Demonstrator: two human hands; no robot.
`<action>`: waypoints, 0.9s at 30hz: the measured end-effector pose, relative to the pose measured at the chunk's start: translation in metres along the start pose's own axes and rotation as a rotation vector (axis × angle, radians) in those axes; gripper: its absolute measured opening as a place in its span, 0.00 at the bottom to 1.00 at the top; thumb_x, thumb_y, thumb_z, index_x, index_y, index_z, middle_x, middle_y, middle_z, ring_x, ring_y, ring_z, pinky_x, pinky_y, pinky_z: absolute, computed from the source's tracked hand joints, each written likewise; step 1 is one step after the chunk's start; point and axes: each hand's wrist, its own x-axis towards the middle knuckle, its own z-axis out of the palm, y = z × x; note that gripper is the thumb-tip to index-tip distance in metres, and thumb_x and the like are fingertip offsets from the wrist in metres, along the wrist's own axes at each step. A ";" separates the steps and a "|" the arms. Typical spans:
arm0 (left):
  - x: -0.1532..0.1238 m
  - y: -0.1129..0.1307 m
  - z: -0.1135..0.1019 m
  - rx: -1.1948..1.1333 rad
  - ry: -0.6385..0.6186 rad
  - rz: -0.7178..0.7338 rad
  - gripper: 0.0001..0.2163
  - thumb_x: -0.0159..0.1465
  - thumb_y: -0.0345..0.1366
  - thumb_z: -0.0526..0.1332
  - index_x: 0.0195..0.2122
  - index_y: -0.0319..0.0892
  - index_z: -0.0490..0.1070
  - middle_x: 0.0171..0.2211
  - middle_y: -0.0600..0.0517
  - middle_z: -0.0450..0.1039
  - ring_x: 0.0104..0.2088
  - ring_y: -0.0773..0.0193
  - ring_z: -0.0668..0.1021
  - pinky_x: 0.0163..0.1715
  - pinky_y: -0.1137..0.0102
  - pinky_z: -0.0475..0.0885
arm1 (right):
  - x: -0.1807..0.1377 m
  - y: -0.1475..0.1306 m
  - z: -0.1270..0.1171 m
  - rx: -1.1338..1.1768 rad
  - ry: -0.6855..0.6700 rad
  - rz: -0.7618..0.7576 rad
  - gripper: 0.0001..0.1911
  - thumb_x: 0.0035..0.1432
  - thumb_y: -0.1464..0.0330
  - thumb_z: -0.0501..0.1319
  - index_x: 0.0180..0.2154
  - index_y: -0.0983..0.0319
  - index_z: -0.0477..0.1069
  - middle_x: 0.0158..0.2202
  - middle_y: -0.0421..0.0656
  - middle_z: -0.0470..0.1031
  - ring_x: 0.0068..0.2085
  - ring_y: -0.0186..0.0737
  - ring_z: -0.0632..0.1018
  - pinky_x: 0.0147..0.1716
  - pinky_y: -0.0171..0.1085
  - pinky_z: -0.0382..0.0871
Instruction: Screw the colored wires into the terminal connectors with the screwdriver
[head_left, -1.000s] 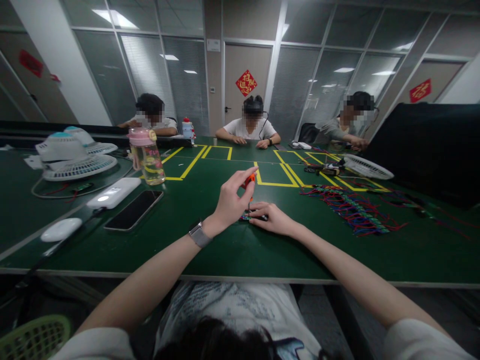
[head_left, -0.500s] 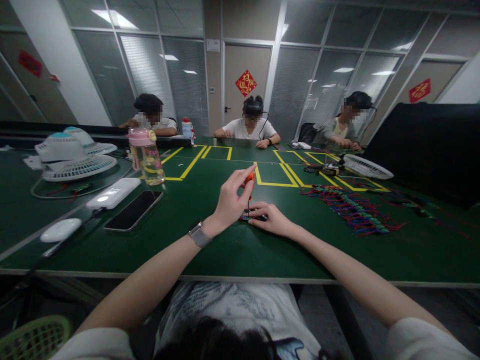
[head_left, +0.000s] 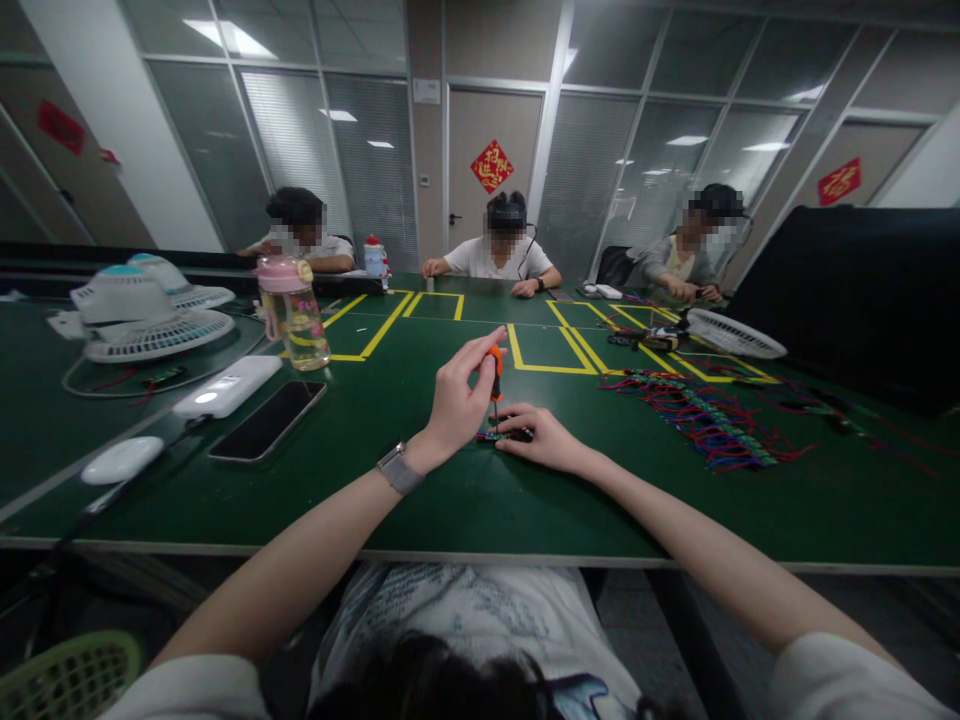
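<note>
Left hand [head_left: 456, 402]: fingertips closed round the orange handle of a small screwdriver [head_left: 495, 364]. The shaft stands near upright, tip down on a small part [head_left: 496, 435]. The part is dark, with coloured leads; detail too small to read.

Right hand [head_left: 546, 440]: low on the green bench [head_left: 465, 500], thumb and fingertips pinching the small part and holding it down. The part sits mid-bench, directly in front of the person and touching the right hand.

Change vs 0.5 s ago: the screwdriver handle has come slightly left and stands straighter, and the left thumb and forefinger have shifted on it. Right hand and part unchanged.

Surroundings: phone [head_left: 268, 420], white power bank [head_left: 227, 386] and pink-capped bottle [head_left: 292, 315] to the left, wire bundle [head_left: 705, 420] to the right, all well apart from the hands. The person opposite has moved one hand [head_left: 428, 268] outward.
</note>
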 end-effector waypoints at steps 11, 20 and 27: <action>0.001 0.002 -0.002 0.176 0.075 0.033 0.13 0.69 0.32 0.53 0.50 0.43 0.73 0.44 0.48 0.69 0.46 0.63 0.74 0.47 0.68 0.71 | 0.001 -0.001 -0.001 -0.007 0.031 0.026 0.08 0.52 0.66 0.68 0.35 0.60 0.81 0.43 0.48 0.79 0.45 0.45 0.78 0.45 0.42 0.73; 0.002 0.005 -0.001 0.056 0.053 0.007 0.11 0.67 0.32 0.57 0.49 0.43 0.73 0.42 0.49 0.76 0.41 0.65 0.78 0.43 0.70 0.72 | 0.001 0.000 0.000 0.017 0.058 0.032 0.05 0.51 0.66 0.69 0.33 0.60 0.80 0.41 0.47 0.80 0.44 0.44 0.79 0.46 0.43 0.72; 0.002 0.004 -0.002 0.151 0.034 0.028 0.12 0.68 0.33 0.55 0.50 0.43 0.73 0.44 0.48 0.71 0.46 0.64 0.75 0.47 0.69 0.71 | 0.001 -0.002 -0.002 0.018 0.060 0.033 0.05 0.50 0.67 0.70 0.32 0.60 0.80 0.40 0.47 0.80 0.43 0.43 0.79 0.45 0.42 0.73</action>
